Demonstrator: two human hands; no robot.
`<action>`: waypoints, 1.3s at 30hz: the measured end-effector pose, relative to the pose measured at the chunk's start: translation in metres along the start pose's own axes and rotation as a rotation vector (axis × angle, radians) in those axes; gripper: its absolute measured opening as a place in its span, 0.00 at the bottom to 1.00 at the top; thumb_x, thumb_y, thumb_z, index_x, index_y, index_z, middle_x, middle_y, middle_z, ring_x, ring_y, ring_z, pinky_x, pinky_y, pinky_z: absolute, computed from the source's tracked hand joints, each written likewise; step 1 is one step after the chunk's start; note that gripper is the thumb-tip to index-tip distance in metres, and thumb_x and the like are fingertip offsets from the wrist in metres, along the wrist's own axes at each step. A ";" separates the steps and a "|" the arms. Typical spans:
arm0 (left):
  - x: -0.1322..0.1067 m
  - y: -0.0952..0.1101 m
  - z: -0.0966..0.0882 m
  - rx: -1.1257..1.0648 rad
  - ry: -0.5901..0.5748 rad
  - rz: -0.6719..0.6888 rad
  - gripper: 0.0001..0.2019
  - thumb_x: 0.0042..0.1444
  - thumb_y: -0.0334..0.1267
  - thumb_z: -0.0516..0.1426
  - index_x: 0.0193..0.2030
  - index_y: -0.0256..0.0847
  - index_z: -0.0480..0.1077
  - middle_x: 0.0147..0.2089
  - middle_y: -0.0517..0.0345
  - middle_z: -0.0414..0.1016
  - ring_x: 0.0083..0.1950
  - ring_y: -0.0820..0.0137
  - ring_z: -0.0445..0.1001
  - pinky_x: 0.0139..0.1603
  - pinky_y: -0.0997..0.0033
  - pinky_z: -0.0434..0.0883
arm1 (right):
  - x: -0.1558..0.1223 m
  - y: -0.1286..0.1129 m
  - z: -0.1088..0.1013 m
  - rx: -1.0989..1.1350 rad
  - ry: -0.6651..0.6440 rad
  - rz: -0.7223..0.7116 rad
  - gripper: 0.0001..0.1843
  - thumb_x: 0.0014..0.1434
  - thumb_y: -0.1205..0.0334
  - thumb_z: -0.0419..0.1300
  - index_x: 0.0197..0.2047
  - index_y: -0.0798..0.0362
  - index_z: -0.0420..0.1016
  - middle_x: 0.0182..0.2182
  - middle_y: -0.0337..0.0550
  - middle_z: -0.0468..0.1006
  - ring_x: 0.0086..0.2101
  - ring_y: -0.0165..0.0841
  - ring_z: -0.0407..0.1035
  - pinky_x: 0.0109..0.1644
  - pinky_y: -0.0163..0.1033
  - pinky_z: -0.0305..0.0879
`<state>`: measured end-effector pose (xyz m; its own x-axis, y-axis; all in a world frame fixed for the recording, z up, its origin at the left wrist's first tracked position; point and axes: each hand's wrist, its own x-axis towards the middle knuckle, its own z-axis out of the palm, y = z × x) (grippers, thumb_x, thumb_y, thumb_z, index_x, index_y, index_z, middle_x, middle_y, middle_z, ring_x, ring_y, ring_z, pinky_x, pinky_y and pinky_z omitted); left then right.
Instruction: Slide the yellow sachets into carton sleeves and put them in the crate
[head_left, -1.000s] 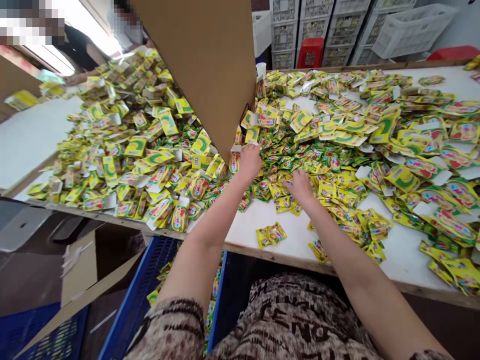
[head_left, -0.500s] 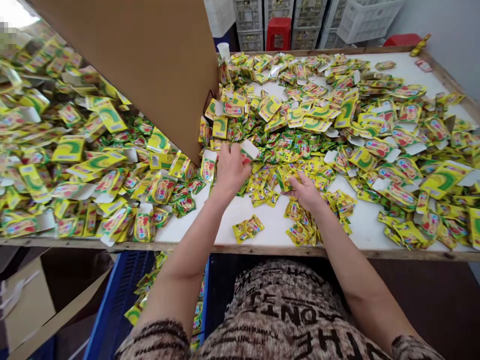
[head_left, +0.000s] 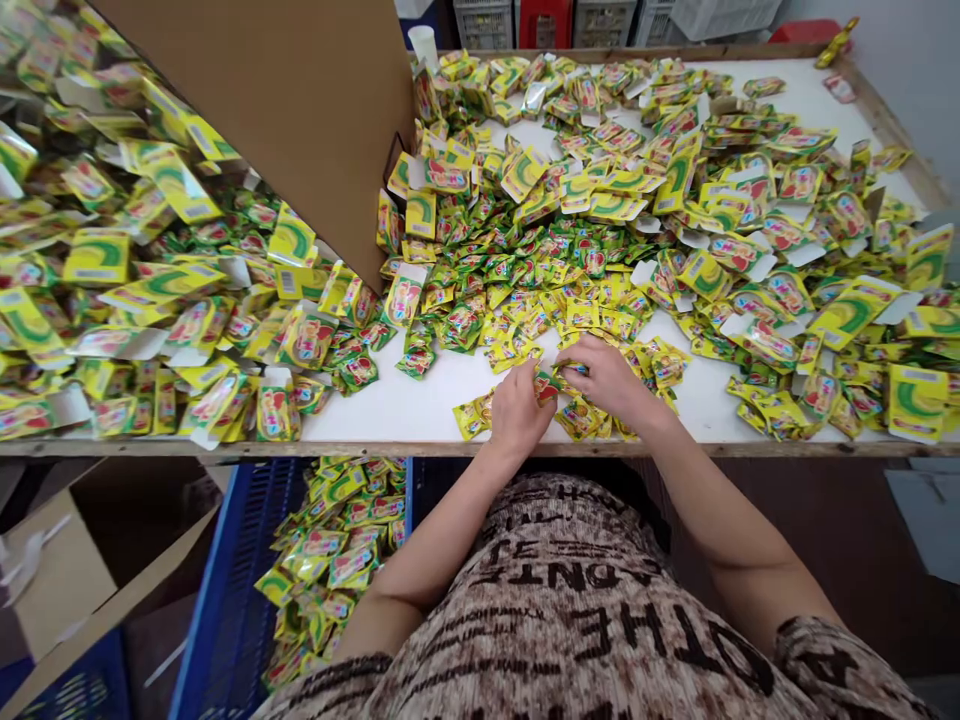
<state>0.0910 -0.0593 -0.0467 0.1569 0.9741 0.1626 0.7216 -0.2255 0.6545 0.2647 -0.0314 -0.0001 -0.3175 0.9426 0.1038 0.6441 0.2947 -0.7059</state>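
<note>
My left hand [head_left: 523, 408] is closed around a small green-and-red packet [head_left: 547, 386], held just above the white tabletop near its front edge. Right beside it, my right hand [head_left: 606, 378] pinches a small yellow packet, mostly hidden by the fingers. The fingertips of both hands almost meet. Yellow packets [head_left: 472, 415] lie partly under and left of my left hand, and more yellow ones [head_left: 660, 362] lie by my right wrist. Just beyond the hands spreads a pile of small green packets [head_left: 592, 257] and yellow packets [head_left: 525, 325].
Small yellow boxes with white flaps [head_left: 780, 350] cover the right side; more boxes [head_left: 97, 258] heap up at left. A large cardboard panel [head_left: 300, 120] stands between. Below the table edge, a blue crate [head_left: 225, 600] holds filled packs [head_left: 352, 540]. A white cup [head_left: 424, 45] stands behind.
My left hand has come down and right, from the pile near the cardboard to beside my right hand. The right hand stays low with its fingers pinched. The view has tilted down.
</note>
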 end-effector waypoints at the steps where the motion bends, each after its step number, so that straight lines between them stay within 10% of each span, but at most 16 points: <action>1: -0.002 0.001 0.003 -0.002 -0.003 0.022 0.27 0.50 0.33 0.62 0.58 0.41 0.62 0.52 0.44 0.73 0.55 0.53 0.73 0.55 0.53 0.70 | -0.001 -0.002 -0.001 -0.053 -0.028 -0.008 0.11 0.58 0.69 0.55 0.40 0.52 0.79 0.37 0.45 0.75 0.38 0.36 0.69 0.45 0.40 0.64; 13: -0.030 0.012 0.027 -0.412 0.039 -0.180 0.23 0.47 0.34 0.65 0.50 0.42 0.65 0.47 0.51 0.73 0.49 0.61 0.72 0.52 0.58 0.70 | -0.006 -0.037 -0.008 -0.397 -0.284 -0.022 0.09 0.55 0.74 0.56 0.33 0.53 0.75 0.34 0.47 0.73 0.32 0.35 0.66 0.34 0.39 0.57; 18: -0.028 -0.002 0.005 -0.915 -0.203 -0.243 0.15 0.53 0.42 0.63 0.44 0.41 0.67 0.37 0.59 0.74 0.39 0.69 0.74 0.42 0.68 0.71 | -0.010 -0.031 -0.015 -0.078 -0.214 -0.035 0.17 0.55 0.71 0.62 0.48 0.50 0.73 0.38 0.44 0.76 0.37 0.36 0.68 0.39 0.39 0.63; 21: -0.028 -0.010 -0.002 -1.127 -0.312 -0.251 0.17 0.51 0.43 0.66 0.45 0.40 0.70 0.39 0.58 0.77 0.42 0.69 0.75 0.46 0.67 0.72 | -0.009 -0.023 -0.014 0.028 -0.118 -0.080 0.06 0.58 0.67 0.63 0.40 0.51 0.77 0.32 0.41 0.75 0.35 0.35 0.68 0.39 0.40 0.63; 33: -0.028 -0.012 0.003 -1.055 -0.249 -0.281 0.19 0.47 0.46 0.68 0.43 0.37 0.75 0.39 0.59 0.78 0.41 0.69 0.72 0.46 0.70 0.69 | -0.016 -0.028 0.007 -0.131 -0.353 -0.190 0.10 0.63 0.61 0.60 0.33 0.52 0.81 0.40 0.50 0.72 0.45 0.42 0.64 0.50 0.49 0.64; 39: -0.037 0.010 -0.025 -1.170 -0.237 -0.347 0.21 0.49 0.43 0.68 0.49 0.40 0.75 0.44 0.56 0.80 0.44 0.67 0.75 0.48 0.68 0.71 | -0.049 -0.032 0.002 0.375 0.019 0.033 0.12 0.64 0.61 0.59 0.51 0.48 0.75 0.43 0.44 0.76 0.41 0.35 0.71 0.44 0.41 0.69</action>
<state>0.0755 -0.0979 -0.0280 0.2838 0.9359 -0.2085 -0.2660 0.2858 0.9206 0.2578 -0.0870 0.0164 -0.2857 0.9544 0.0869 0.3536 0.1893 -0.9161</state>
